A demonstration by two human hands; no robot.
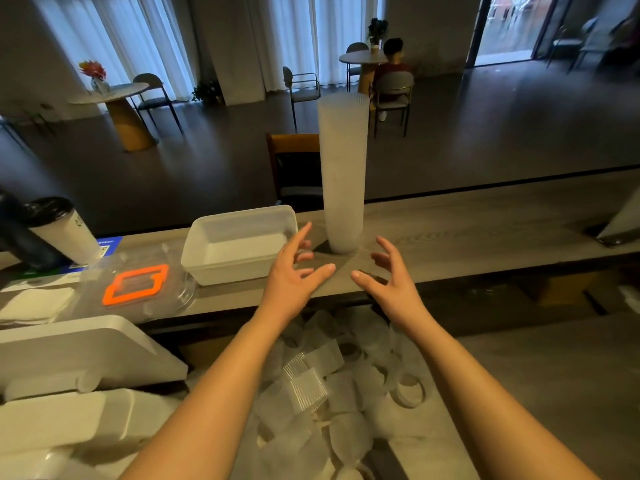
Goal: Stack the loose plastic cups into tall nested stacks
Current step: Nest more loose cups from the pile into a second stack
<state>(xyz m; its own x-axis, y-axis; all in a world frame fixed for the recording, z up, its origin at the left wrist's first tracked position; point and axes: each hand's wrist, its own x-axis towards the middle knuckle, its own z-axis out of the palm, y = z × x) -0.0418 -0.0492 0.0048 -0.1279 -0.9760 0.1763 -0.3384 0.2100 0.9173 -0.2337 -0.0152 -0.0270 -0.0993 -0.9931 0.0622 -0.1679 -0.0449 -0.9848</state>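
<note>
I judge I'm between cups: my left hand [294, 271] and right hand [391, 277] hover open and empty beside the tall stack [343, 174] on the worktop [467, 233], so next I reach down to the loose cups [329, 382] below.

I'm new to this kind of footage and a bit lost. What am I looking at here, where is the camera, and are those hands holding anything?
There is no machine here: a person wears one wide-angle camera on the head, looking forward and down at their own bare arms. The left hand and right hand are open, fingers spread, holding nothing, on either side of the base of a tall stack of nested translucent plastic cups. That stack stands on a long grey wood-grain counter. Beside it sits an empty white rectangular plastic tub and a clear lid with an orange ring. Below the arms lies a pile of loose translucent cups, not yet stacked.
</note>
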